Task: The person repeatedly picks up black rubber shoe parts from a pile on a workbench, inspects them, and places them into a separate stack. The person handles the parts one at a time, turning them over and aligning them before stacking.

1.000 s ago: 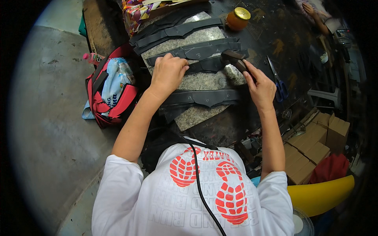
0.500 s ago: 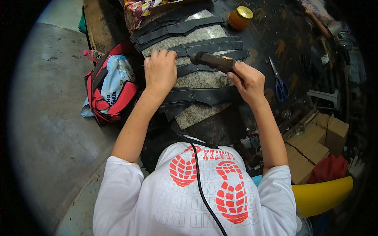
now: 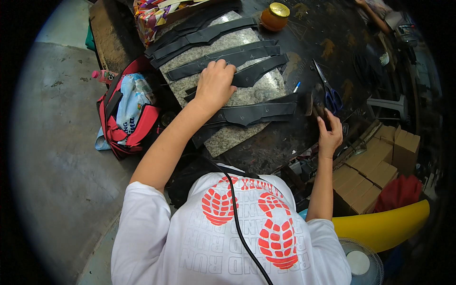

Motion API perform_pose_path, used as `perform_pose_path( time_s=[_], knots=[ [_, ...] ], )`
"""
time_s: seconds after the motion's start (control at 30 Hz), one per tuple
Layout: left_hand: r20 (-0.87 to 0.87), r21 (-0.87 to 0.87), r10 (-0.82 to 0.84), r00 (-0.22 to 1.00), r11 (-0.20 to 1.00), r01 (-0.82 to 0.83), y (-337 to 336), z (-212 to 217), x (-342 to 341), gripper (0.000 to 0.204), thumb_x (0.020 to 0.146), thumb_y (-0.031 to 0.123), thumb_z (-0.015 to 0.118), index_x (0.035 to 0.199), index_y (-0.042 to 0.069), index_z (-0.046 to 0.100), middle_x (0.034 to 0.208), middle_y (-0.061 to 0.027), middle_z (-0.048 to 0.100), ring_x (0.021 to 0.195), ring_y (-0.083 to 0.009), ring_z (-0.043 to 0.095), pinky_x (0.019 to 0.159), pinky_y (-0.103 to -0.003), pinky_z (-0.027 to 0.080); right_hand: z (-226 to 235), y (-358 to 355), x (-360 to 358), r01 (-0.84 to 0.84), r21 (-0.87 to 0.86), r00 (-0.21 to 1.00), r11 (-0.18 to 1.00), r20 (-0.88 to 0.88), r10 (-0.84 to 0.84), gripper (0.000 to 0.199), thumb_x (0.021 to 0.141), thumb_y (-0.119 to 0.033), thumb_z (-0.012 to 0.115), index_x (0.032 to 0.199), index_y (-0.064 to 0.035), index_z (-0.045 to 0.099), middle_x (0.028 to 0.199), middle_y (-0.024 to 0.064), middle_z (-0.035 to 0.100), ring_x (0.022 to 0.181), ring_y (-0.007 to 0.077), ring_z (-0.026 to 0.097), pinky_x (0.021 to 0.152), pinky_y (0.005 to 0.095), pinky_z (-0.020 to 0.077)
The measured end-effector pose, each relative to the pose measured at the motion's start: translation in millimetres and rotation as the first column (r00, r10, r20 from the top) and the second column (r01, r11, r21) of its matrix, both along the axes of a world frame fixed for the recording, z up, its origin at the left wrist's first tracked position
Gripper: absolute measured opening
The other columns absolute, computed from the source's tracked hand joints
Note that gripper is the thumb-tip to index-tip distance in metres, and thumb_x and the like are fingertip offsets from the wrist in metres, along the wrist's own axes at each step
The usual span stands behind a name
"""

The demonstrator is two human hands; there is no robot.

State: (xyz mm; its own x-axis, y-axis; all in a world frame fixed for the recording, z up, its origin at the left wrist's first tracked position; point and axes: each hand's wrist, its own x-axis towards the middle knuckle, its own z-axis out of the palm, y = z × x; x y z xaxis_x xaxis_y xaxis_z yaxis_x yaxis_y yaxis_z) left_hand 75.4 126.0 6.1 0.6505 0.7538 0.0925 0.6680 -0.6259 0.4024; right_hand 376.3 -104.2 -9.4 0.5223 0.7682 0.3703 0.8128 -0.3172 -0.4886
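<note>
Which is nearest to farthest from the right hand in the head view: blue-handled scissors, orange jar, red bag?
From the right hand, which grips a dark tool handle:
1. Blue-handled scissors, on the dark table just beyond the hand.
2. Orange jar, at the table's far edge, ahead and slightly left.
3. Red bag, on the floor, far left past the left hand.

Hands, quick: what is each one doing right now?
Left hand: open, palm pressing a long dark leather strip on the speckled stone slab.
Right hand: closed around a dark-handled hammer.
</note>
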Motion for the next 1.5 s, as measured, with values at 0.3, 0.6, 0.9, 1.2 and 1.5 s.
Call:
perform_pose_path(
  time_s=[0.3,0.6,0.9,1.2,1.5],
  knots=[
    [0.092,-0.068,-0.375,0.922,0.922,0.382,-8,76,10,0.035,0.082,0.015,0.078,0.111,0.007,0.061,0.095,-0.0107,0.07,0.095,-0.0351,0.067,0.082,-0.045,0.054,53,46,-45,-0.332,-0.04,0.941,0.942,-0.075,0.329,0.074,0.072,-0.024,0.088,0.14,-0.0092,0.062,0.152,0.0129,0.052,0.136,0.0353,0.049,0.114,0.0451,0.0385],
    [0.254,-0.238,-0.312,0.916,0.897,0.372,-24,99,-45,0.039,0.084,0.016,0.076,0.12,0.009,0.062,0.1,-0.012,0.071,0.098,-0.0345,0.069,0.084,-0.045,0.054,99,113,-94,-0.795,-0.161,0.601,0.585,-0.338,0.724,0.075,0.059,-0.014,0.09,0.129,-0.0063,0.063,0.108,0.0154,0.067,0.101,0.0358,0.067,0.091,0.0447,0.052],
    [0.077,-0.028,-0.153,0.985,0.987,0.156,-35,38,-50,0.049,0.082,0.026,0.081,0.124,0.006,0.066,0.11,-0.009,0.061,0.112,-0.0311,0.056,0.096,-0.044,0.046,62,96,-94,-0.748,-0.296,0.653,0.595,-0.162,0.74,0.075,0.068,-0.027,0.089,0.135,-0.0065,0.063,0.127,0.0121,0.063,0.121,0.0329,0.057,0.103,0.042,0.0444],
    [0.031,0.294,-0.022,0.999,0.956,0.012,37,-6,-20,0.047,0.074,0.021,0.086,0.116,0.008,0.07,0.108,-0.0054,0.062,0.108,-0.0278,0.057,0.094,-0.042,0.044,46,64,-13,-0.228,-0.282,0.971,0.932,0.001,0.238,0.042,0.084,-0.021,0.079,0.121,-0.0067,0.068,0.111,0.0107,0.068,0.107,0.0321,0.062,0.091,0.0403,0.0508],
    [0.131,0.292,-0.037,0.991,0.956,-0.003,52,-10,-30,0.04,0.072,0.018,0.086,0.108,0.01,0.072,0.104,-0.0056,0.062,0.104,-0.0268,0.059,0.096,-0.043,0.044,-13,-31,21,-0.003,-0.35,0.994,0.937,-0.107,-0.037,0.045,0.088,-0.021,0.076,0.127,-0.0033,0.063,0.122,0.0083,0.064,0.115,0.0303,0.06,0.097,0.0402,0.0471]
  ],
)
